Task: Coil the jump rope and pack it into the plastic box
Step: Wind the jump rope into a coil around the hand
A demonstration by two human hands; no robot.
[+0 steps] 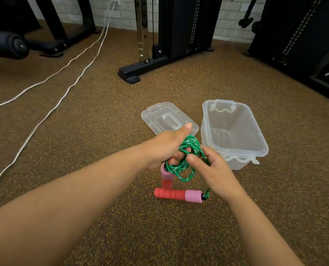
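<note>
Near the centre of the frame, the left hand point(166, 148) is grasping a bundle of green jump rope point(186, 160), loops wound around its fingers, thumb pointing up. One pink-and-red handle point(166, 177) is hanging just beneath this grip. The right hand point(211, 169) is pinching a strand of the same rope, feeding it onto the bundle. The second handle point(178, 195) is dangling lower, sideways, on a short tail. To finish well, I judge the right hand should be laying the last turns snug and even, then tucking both handles beside the coil. The clear plastic box point(234, 131) is standing open and empty on the carpeted floor to the right, its lid point(165, 118) lying just left of it.
</note>
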